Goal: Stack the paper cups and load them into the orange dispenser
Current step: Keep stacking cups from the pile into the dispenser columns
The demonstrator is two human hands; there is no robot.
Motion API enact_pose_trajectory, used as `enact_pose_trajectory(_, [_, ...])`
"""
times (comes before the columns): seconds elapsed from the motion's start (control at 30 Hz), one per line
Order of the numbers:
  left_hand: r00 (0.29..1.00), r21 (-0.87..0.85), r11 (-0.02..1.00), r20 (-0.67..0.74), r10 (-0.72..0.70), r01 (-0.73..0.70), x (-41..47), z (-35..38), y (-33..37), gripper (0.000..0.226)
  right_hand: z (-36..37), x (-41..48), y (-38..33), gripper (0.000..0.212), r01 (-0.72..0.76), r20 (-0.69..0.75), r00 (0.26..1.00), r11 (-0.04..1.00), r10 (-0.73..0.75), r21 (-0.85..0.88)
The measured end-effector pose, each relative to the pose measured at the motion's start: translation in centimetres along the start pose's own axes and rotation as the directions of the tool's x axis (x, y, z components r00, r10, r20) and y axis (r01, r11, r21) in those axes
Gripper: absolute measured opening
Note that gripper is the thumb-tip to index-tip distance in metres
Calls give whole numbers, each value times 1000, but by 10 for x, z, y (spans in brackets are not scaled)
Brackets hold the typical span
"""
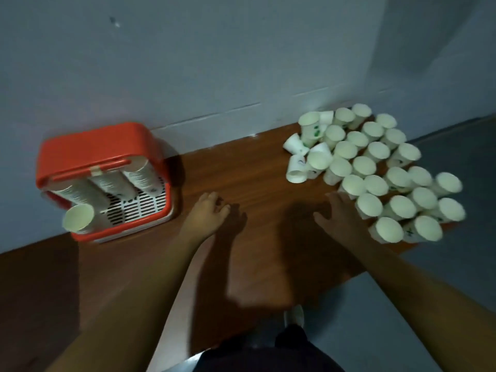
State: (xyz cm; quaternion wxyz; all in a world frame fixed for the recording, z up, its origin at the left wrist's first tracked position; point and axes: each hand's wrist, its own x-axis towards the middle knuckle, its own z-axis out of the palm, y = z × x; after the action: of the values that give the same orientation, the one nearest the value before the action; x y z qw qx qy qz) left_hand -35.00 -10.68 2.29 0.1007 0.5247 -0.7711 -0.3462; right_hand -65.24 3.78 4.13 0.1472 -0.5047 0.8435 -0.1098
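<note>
Fingers spread and empty, the right hand (339, 218) hovers just beside the tightly packed paper cups (375, 167), so a clumsy grab could topple neighbours; the left hand (208, 213) hangs relaxed, empty.

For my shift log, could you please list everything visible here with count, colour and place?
dispenser: one, orange, table's left, against wall
cup stacks: three, white, inside the dispenser
loose cups: roughly thirty, white, table's right; a few tipped over
table: one, brown wood, along the wall
shoe: one, white, floor below the table
left hand: one, empty, over table centre
right hand: one, empty, beside the loose cups
</note>
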Motion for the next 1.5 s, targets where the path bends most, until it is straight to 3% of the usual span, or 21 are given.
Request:
enact_pose_trajectory(0.27, [982,-12,991,137,133,-132,43,115,164,24,-61,-2,153,60,-163,-49,984,979,170,120])
enact_pose_trajectory(0.4, [929,-30,971,284,238,-239,62,177,222,45,-63,-3,197,67,-236,46,972,952,232,195])
enact_pose_trajectory(0.5, [835,72,883,369,409,-465,77,215,244,70,-44,-4,210,74,-225,112,972,957,207,184])
enact_pose_trajectory(0.6, [781,299,738,403,478,-605,90,242,261,81,-21,-5,217,89,-124,97,988,989,116,80])
enact_pose_trajectory(0.7, [764,429,637,438,473,-641,102,261,273,85,-3,-2,221,99,-65,41,997,997,66,-32])
enact_pose_trajectory(0.8, [730,475,557,491,476,-682,110,274,278,83,4,2,222,89,-66,28,997,998,66,0])
enact_pose_trajectory(1.03, [663,460,478,516,542,-748,115,282,272,78,9,4,229,77,-40,47,998,992,34,120])
enact_pose_trajectory(1.2, [682,405,550,469,561,-730,111,263,265,82,-6,5,230,78,-40,21,999,982,37,186])
enact_pose_trajectory(1.3, [759,349,679,389,522,-646,99,242,260,80,-23,10,222,79,-45,23,999,973,40,228])
enact_pose_trajectory(1.5, [903,163,892,162,397,-422,59,184,229,80,-54,28,174,72,67,87,992,964,-92,256])
